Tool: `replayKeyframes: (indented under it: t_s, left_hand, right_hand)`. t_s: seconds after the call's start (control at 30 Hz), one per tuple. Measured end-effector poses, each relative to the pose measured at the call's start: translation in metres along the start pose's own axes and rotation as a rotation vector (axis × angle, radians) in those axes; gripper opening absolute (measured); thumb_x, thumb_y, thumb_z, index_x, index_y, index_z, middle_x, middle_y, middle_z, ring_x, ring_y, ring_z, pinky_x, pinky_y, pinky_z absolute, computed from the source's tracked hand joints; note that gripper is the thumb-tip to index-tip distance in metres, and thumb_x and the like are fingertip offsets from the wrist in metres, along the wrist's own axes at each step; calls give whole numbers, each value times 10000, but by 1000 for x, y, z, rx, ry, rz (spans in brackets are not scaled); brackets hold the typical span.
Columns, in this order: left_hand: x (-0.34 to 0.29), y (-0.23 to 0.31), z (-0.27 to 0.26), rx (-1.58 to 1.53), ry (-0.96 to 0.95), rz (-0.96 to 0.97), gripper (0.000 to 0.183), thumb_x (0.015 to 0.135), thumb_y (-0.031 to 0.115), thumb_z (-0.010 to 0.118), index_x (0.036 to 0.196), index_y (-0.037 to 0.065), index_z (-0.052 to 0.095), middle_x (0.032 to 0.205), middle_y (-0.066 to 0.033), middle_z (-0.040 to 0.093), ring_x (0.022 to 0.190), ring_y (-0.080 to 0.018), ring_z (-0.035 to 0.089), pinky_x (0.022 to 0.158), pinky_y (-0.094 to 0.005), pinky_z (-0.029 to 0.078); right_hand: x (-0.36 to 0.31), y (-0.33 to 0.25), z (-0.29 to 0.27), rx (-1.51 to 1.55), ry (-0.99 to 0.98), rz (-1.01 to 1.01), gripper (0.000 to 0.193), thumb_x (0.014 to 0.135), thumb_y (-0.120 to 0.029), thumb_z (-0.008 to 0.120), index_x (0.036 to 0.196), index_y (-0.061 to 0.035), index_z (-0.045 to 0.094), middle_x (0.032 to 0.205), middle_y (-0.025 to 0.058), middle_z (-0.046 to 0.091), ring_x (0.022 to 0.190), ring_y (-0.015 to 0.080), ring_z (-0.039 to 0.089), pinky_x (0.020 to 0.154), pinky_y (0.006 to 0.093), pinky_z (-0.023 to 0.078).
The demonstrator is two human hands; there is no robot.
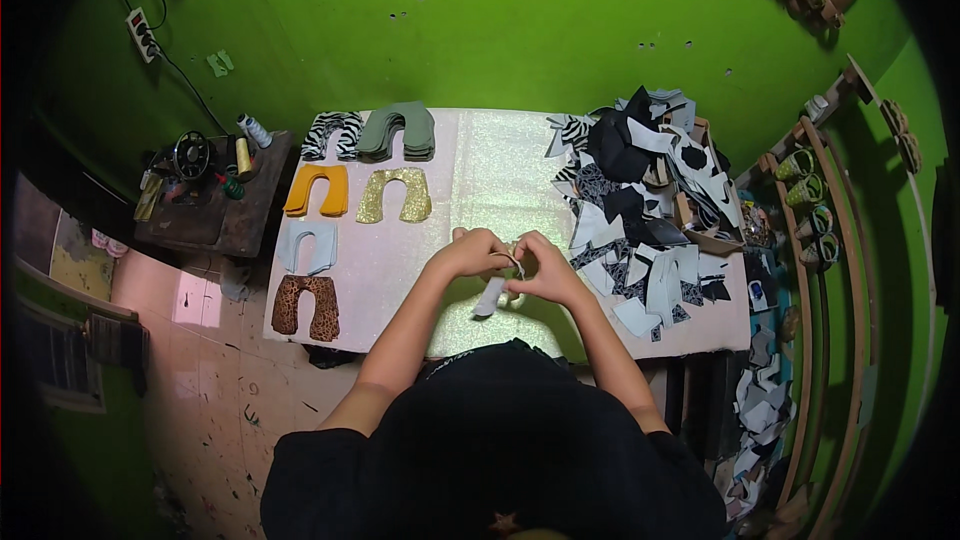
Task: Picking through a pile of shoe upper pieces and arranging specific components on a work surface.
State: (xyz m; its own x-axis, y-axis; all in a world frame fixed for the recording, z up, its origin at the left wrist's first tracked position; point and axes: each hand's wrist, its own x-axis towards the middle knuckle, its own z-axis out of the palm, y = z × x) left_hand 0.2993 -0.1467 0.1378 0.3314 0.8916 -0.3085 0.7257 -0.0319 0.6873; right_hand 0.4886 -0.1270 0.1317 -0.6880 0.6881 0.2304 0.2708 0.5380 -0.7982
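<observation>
Over the near middle of the table, my left hand (474,253) and my right hand (541,270) meet with fingers bent in a pinch. Between the fingertips runs a thin, curved, pale strip of material. A small grey-white piece (488,298) hangs below the hands; whether it joins the strip I cannot tell. Left of my hands lie U-shaped cut pieces in stacks: glittery gold (370,202), orange-yellow (301,200), pale grey-blue (289,246) and leopard print (286,306). Farther back are zebra-print pieces (347,125) and a thick green stack (420,143).
A heap of black, white and patterned scraps (628,202) covers the table's right side, with a box (716,240) among it. At left stands a small dark table (190,225) with a handwheel and thread spools. Shoes hang on a wooden rack (838,320) at right.
</observation>
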Motion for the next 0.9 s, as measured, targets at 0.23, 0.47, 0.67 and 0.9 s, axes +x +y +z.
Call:
replayKeyframes:
  t_s: [0.23, 0.47, 0.67, 0.9]
  left_hand:
    - [-15, 0, -9, 9, 38, -56, 299, 736, 392, 642, 847, 119, 693, 604, -38, 613, 625, -147, 546, 826, -329, 245]
    - [-28, -7, -9, 106, 66, -80, 247, 749, 350, 633, 884, 152, 692, 748, -68, 623, 819, -202, 533, 855, -345, 229]
    - [-34, -12, -1, 239, 168, 50, 233, 743, 318, 617, 842, 119, 686, 753, -94, 619, 804, -243, 568, 855, -449, 281]
    - [-42, -8, -6, 222, 101, 82, 319, 755, 338, 600, 897, 56, 639, 837, -127, 576, 833, -301, 559, 774, -428, 392]
  right_hand:
    - [0, 9, 1, 135, 61, 177, 198, 764, -177, 626, 813, 2, 555, 780, 100, 570, 739, 175, 550, 701, 290, 435]
    - [5, 14, 2, 314, 65, 343, 212, 755, -175, 667, 846, 2, 593, 682, 79, 614, 638, 119, 568, 591, 270, 449]
    - [12, 11, 12, 144, 77, 255, 166, 749, -148, 679, 767, -1, 602, 691, 29, 605, 621, 82, 537, 578, 242, 437]
    - [12, 12, 14, 171, 173, 310, 213, 679, -177, 730, 742, 9, 648, 671, 85, 623, 608, 124, 572, 555, 266, 446]
